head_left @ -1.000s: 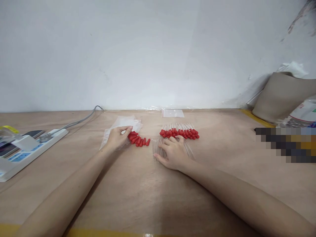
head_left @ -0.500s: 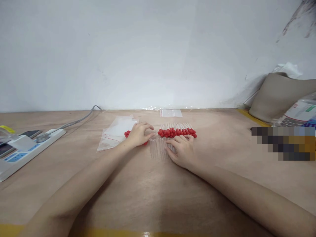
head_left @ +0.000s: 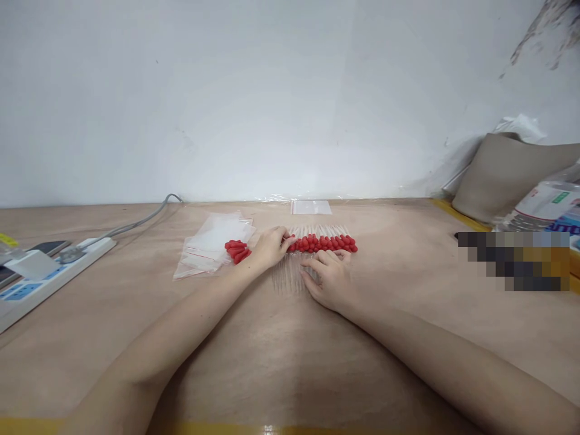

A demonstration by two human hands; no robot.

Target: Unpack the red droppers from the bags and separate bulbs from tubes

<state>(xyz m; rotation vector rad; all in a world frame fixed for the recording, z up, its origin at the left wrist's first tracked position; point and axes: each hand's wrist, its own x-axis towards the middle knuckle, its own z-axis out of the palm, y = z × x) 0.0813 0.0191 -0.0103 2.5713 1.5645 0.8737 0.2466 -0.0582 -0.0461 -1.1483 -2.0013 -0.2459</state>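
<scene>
Pale wall (head_left: 254, 103) w/ dk stains (head_left: 550, 15) upper R; brn tabletop (head_left: 254, 362).

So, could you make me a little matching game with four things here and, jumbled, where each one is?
1. power strip
2. left hand
3. right hand
4. lone plastic bag

A. over the nearer clear tubes
B. near the wall
C. at the far left
D. at the left end of the row of red bulbs

Pairs: 1-C, 2-D, 3-A, 4-B
</scene>
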